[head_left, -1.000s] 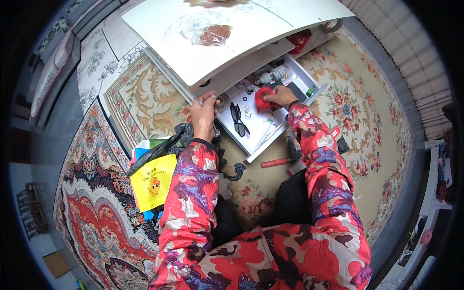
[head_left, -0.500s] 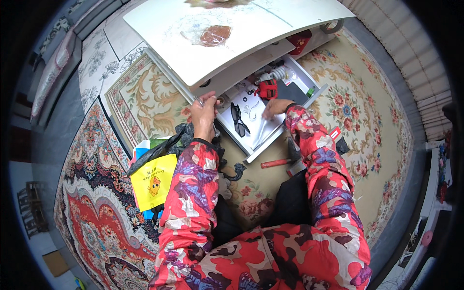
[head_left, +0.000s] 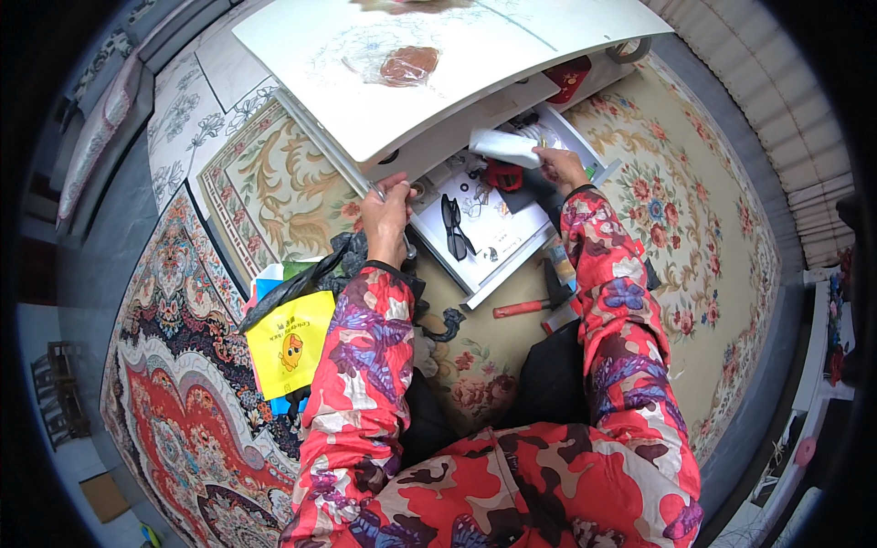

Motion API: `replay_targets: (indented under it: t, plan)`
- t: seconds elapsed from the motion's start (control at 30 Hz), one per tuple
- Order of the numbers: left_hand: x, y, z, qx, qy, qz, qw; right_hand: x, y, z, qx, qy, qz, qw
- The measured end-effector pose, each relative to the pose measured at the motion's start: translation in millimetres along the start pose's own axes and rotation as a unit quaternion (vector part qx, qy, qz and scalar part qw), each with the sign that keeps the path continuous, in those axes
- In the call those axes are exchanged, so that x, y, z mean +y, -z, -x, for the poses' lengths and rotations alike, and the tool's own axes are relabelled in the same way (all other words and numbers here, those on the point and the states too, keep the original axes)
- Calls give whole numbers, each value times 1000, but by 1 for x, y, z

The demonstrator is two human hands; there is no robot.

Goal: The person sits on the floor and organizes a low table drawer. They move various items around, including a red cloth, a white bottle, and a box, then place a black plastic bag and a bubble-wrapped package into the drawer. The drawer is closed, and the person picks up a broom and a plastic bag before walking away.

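Right hand point(head_left: 563, 168): fingers pinch white packet point(head_left: 505, 147), long axis leftward over drawer point(head_left: 505, 268). Left hand point(head_left: 384, 222) curled, hold unclear.

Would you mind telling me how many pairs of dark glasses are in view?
1: the black glasses lie in the open drawer, just right of the left hand. Others could be hidden farther back among the clutter.

A red patterned rug point(head_left: 187, 393) lies left of a beige floral carpet point(head_left: 708, 301); sofa point(head_left: 137, 102) far left, pale curtain point(head_left: 772, 123) far right.
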State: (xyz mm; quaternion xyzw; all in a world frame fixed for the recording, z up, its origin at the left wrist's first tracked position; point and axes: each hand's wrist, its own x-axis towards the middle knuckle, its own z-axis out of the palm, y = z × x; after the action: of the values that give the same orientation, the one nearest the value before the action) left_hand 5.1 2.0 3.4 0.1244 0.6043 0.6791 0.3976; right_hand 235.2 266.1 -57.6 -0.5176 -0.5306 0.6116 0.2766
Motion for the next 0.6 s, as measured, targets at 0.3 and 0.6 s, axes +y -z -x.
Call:
replay_targets:
  t: [0.3, 0.6]
  plan:
    - [-1, -1, 0, 2, -1, -11, 1000, 7, 16, -1, 160, -28, 204, 965]
    - [1, -2, 3, 5, 9, -27, 1000, 28, -68, 8, -232, 135, 491, 829]
